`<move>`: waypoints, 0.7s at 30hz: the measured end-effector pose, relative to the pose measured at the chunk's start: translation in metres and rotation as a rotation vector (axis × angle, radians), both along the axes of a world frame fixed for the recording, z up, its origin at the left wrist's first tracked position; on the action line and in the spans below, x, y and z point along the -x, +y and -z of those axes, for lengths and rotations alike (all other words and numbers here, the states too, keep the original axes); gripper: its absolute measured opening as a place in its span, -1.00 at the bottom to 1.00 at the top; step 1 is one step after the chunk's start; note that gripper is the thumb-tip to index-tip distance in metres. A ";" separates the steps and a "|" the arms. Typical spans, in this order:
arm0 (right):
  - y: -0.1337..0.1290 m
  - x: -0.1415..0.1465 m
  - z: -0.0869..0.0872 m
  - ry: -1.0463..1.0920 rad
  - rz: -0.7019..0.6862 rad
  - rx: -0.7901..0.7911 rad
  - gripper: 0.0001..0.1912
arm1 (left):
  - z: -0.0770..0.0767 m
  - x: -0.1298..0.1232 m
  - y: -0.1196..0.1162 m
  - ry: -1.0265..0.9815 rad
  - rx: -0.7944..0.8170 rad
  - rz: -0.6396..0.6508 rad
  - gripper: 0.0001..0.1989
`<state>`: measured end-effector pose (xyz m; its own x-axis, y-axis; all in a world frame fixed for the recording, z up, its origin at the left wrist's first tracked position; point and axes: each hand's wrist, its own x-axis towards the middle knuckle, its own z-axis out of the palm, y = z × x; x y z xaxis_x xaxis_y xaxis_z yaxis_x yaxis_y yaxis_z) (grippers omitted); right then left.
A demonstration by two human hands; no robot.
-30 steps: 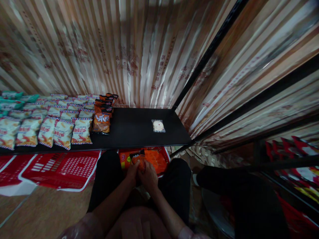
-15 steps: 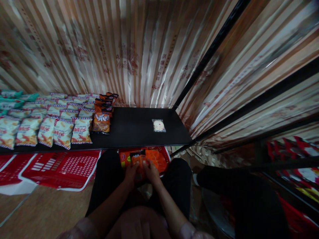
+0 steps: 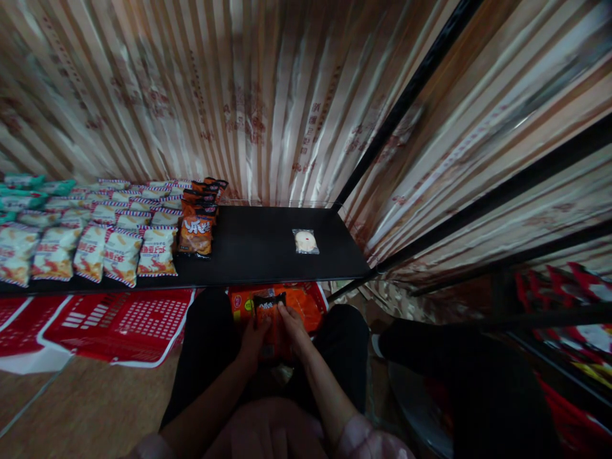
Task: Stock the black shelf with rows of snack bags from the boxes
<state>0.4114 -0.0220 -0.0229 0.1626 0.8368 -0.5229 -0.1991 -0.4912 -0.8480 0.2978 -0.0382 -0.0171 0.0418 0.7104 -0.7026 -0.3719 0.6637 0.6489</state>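
Between my knees, an orange snack bag with a black top edge is held upright by both hands. My left hand is closed on its left side, and my right hand grips its upper right edge. Behind and under it lie larger orange packages in a red basket. On the black shelf stands a row of orange snack bags, beside several rows of white snack bags. A small clear packet with a round white item lies toward the shelf's right end.
Teal bags are at the shelf's far left. Red baskets sit below it. A black metal frame and a striped curtain surround the shelf. At the right are a person's dark-clothed leg and red packages.
The held orange bag now shows more of its front. My right hand has shifted to its upper right edge, and my left hand has moved slightly lower.
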 end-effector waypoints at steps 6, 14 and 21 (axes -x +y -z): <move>-0.001 0.005 0.000 -0.002 0.068 -0.016 -0.54 | -0.009 0.000 0.001 -0.105 0.016 -0.025 -0.68; -0.004 0.013 -0.009 -0.084 0.017 -0.060 -0.54 | -0.035 0.003 0.016 -0.102 0.017 -0.114 -0.80; -0.003 0.012 -0.012 -0.153 -0.036 -0.090 -0.57 | -0.028 0.004 0.024 0.147 -0.015 -0.062 -0.78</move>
